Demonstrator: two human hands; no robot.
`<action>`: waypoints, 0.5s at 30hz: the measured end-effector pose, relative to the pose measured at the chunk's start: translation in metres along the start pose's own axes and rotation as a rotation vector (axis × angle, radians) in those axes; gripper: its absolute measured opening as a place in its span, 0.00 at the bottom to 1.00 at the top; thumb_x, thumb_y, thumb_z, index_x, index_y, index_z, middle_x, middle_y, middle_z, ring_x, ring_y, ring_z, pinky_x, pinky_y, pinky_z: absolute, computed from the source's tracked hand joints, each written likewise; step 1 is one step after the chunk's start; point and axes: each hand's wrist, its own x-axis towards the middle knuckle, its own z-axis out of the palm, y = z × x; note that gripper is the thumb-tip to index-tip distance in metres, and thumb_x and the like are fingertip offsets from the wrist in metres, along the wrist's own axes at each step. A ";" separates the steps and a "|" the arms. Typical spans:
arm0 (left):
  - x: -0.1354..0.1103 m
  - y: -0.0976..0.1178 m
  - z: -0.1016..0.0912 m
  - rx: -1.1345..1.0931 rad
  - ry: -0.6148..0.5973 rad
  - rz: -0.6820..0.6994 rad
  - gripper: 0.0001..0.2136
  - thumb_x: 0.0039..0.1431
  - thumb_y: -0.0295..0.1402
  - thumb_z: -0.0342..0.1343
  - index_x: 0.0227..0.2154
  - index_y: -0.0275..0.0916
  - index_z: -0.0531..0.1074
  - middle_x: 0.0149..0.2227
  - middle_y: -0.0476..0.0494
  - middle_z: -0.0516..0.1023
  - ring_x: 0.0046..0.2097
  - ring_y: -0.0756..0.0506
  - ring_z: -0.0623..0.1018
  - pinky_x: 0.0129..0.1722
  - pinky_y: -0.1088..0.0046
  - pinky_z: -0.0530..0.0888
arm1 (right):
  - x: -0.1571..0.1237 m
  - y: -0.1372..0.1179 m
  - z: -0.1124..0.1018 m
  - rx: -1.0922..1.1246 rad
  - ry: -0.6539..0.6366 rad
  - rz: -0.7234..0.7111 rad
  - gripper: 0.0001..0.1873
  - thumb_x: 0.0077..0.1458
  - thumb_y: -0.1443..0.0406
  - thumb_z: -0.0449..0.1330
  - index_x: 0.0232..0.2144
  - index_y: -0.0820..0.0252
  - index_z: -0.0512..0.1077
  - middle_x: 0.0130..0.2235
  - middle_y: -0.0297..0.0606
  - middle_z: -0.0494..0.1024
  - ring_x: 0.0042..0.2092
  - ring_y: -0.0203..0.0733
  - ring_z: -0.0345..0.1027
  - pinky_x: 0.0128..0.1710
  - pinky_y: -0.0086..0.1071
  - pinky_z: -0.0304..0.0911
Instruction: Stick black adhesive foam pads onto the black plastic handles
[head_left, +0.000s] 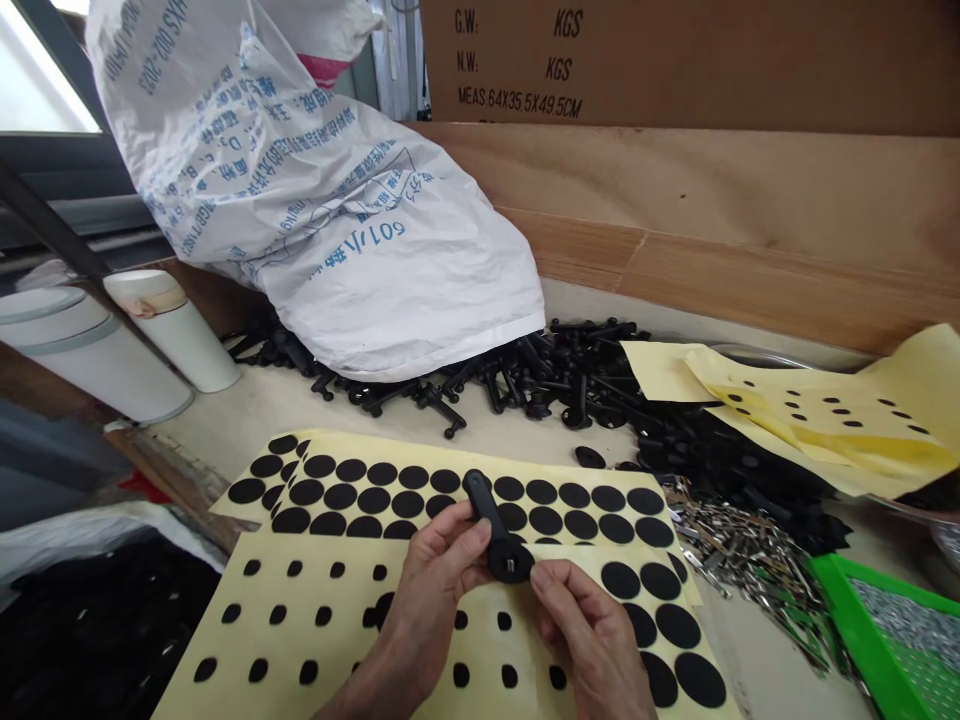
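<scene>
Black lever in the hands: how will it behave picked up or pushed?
Probably stiff: the black lever looks straight held between the left hand and right hand. Likely light plastic; the same parts lie in a loose pile. Its round head might pivot, but the flat arm should stop rolling.

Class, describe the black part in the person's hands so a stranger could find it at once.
Below the big white sack lie black-dotted yellow sheets. Above them, the left hand and right hand hold one black part. Unlike the pile behind, it is lifted: a short arm with a round end.
</scene>
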 end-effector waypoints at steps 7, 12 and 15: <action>0.002 0.001 0.000 0.019 0.009 -0.004 0.11 0.57 0.34 0.59 0.43 0.37 0.76 0.39 0.40 0.79 0.39 0.45 0.77 0.42 0.68 0.73 | -0.001 -0.002 0.002 0.012 0.000 0.002 0.21 0.45 0.49 0.64 0.19 0.60 0.70 0.18 0.27 0.58 0.22 0.33 0.47 0.22 0.27 0.43; 0.001 0.001 -0.001 0.024 0.006 0.002 0.12 0.57 0.34 0.58 0.43 0.38 0.76 0.40 0.40 0.79 0.40 0.44 0.77 0.42 0.67 0.73 | -0.002 -0.004 0.003 0.019 0.002 0.000 0.21 0.45 0.49 0.64 0.19 0.60 0.69 0.18 0.27 0.57 0.23 0.33 0.45 0.23 0.28 0.42; 0.001 0.001 0.000 0.033 0.009 0.000 0.12 0.57 0.34 0.58 0.44 0.38 0.76 0.39 0.40 0.80 0.40 0.44 0.77 0.43 0.67 0.73 | -0.003 -0.005 0.004 0.000 0.019 -0.008 0.21 0.45 0.49 0.64 0.18 0.60 0.69 0.18 0.27 0.56 0.23 0.33 0.45 0.22 0.28 0.42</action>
